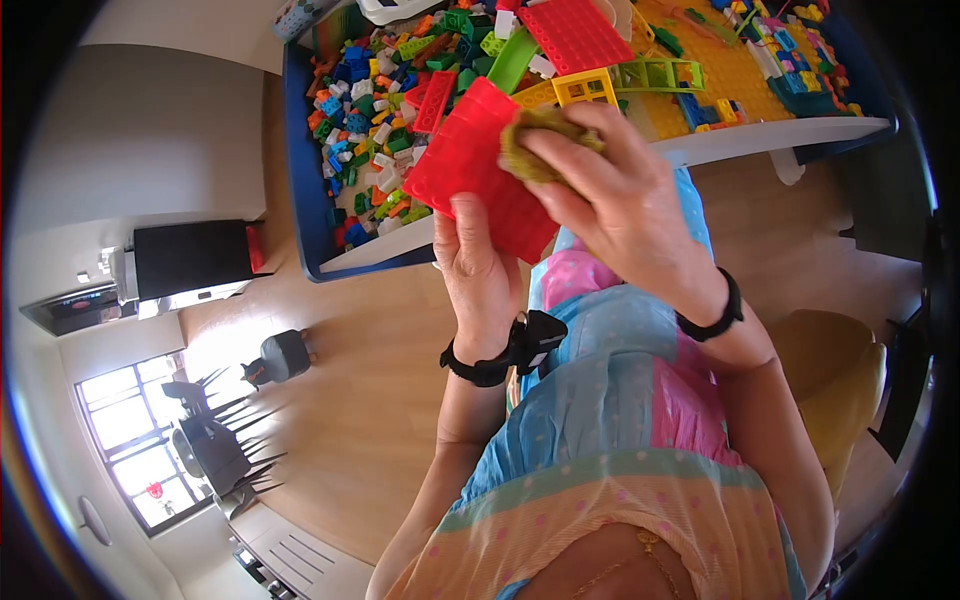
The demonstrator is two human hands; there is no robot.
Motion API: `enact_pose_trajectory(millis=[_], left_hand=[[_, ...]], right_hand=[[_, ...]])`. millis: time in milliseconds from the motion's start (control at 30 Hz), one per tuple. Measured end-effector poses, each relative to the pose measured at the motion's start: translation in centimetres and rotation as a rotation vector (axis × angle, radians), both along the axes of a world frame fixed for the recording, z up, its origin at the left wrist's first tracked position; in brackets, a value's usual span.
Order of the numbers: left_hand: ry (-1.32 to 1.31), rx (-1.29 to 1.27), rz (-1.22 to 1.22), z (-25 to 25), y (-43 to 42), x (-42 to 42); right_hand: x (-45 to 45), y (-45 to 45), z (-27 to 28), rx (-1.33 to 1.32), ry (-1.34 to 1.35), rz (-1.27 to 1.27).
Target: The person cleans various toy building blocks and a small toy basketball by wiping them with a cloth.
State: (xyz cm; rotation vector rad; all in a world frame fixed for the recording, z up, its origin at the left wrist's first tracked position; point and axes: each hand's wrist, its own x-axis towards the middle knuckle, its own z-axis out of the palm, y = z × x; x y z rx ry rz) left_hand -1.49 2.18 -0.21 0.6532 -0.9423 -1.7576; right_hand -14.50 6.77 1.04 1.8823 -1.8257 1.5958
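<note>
A red studded building plate (462,150) is held up, tilted, over the near edge of the toy table. My left hand (474,262) grips its lower edge, thumb on the studded face and fingers behind. In my right hand (610,190) is a crumpled olive-green cloth (545,145), pressed against the plate's upper right side. Just beyond the plate lie a yellow window-frame brick (586,88), a green slide piece (513,60) and a second red plate (577,36).
Many loose coloured bricks (375,130) fill the left of the blue-and-white table (308,200). On its right is a yellow studded base (690,40) with built pieces. A yellow chair (825,380) stands at my right; dark chairs (215,440) are farther off by the window.
</note>
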Motion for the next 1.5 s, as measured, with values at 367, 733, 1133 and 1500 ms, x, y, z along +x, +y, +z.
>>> enact_pose_trajectory(millis=[367, 733, 1133, 1500], left_hand=[[-0.111, -0.05, 0.003, -0.1, -0.2, 0.7], [-0.035, -0.052, 0.074, 0.4, -2.4, 1.3], [0.074, 0.103, -0.177, -0.1, 0.1, 0.6], [0.115, -0.032, -0.041, 0.9, -1.7, 1.4]], right_hand=[[2.2, -0.5, -2.3, 0.092, 0.125, 0.002], [0.1, 1.6, -0.4, 0.038, -0.182, -0.022], [3.0, 0.5, -0.8, 0.114, 0.116, 0.077], [-0.1, 2.5, -6.5, 0.269, -0.002, 0.008]])
